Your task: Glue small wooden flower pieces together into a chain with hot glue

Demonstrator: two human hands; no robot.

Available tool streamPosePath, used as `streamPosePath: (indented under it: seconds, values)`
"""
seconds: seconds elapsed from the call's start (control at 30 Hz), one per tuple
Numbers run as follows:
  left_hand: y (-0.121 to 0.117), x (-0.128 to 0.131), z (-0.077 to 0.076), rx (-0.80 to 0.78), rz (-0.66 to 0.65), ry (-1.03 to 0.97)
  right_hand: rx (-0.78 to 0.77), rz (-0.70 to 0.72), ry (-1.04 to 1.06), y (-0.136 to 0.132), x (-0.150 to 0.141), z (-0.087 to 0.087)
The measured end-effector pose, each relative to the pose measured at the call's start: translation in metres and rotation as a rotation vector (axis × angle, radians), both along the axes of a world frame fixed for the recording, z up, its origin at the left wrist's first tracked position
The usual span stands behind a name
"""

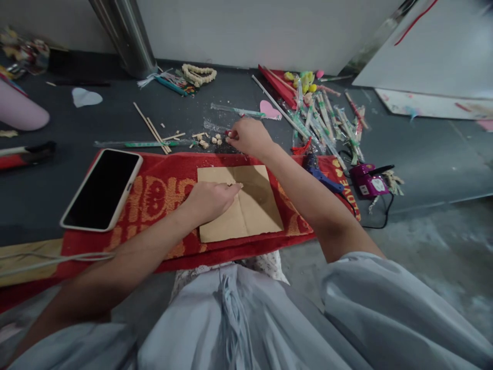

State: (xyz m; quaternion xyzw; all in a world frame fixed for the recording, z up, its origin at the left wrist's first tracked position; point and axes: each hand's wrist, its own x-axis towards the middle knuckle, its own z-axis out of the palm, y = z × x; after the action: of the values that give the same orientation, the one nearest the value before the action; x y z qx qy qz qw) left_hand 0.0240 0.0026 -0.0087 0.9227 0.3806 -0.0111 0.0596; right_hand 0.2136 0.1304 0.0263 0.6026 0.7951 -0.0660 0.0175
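My left hand [213,201] is over a creased sheet of brown paper [252,221], its fingers closed on a small pale piece [231,184] that looks like the loose bits beyond the paper. Farther out, my right hand [252,134] is closed in a pinch at the dark tabletop, beside several small pale chunks [216,139]. Whatever lies between its fingertips is too small and covered to make out. Beneath the paper is a red towel [169,169] with orange lettering. Thin wooden sticks [152,128] lie left of the chunks.
A phone [103,190] rests on the towel's left side. To the right are a blue glue gun [321,177], a purple plug box [368,181] with a black cord, and a pile of wrapped sticks [325,115]. At the back stand a metal post [129,38] and a pale beaded heart [200,74].
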Motion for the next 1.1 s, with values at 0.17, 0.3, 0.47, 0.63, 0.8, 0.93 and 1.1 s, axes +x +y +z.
streamPosePath:
  seconds: [0.17, 0.3, 0.47, 0.63, 0.8, 0.93, 1.1]
  values:
    - [0.001, -0.001, -0.002, 0.009, -0.011, -0.015, 0.011, 0.017, 0.012, 0.000, -0.001, 0.000]
    - [0.001, -0.001, -0.002, 0.023, -0.020, -0.023, 0.043, 0.029, 0.021, 0.002, 0.000, -0.004]
    - [0.000, -0.001, -0.002, 0.045, -0.030, -0.037, 0.046, 0.042, 0.014, 0.003, -0.002, -0.006]
    - [-0.004, 0.000, -0.002, 0.069, -0.035, -0.043, 0.008, -0.015, -0.010, 0.001, -0.008, -0.001]
    - [-0.008, 0.000, -0.005, 0.096, -0.044, -0.054, 0.007, -0.032, 0.011, -0.002, -0.009, 0.004]
    - [-0.009, -0.001, -0.007, 0.103, -0.052, -0.052, -0.003, -0.012, 0.007, -0.004, -0.007, 0.007]
    - [-0.009, 0.000, -0.006, 0.113, -0.053, -0.046, 0.024, 0.029, 0.003, -0.003, -0.008, 0.014]
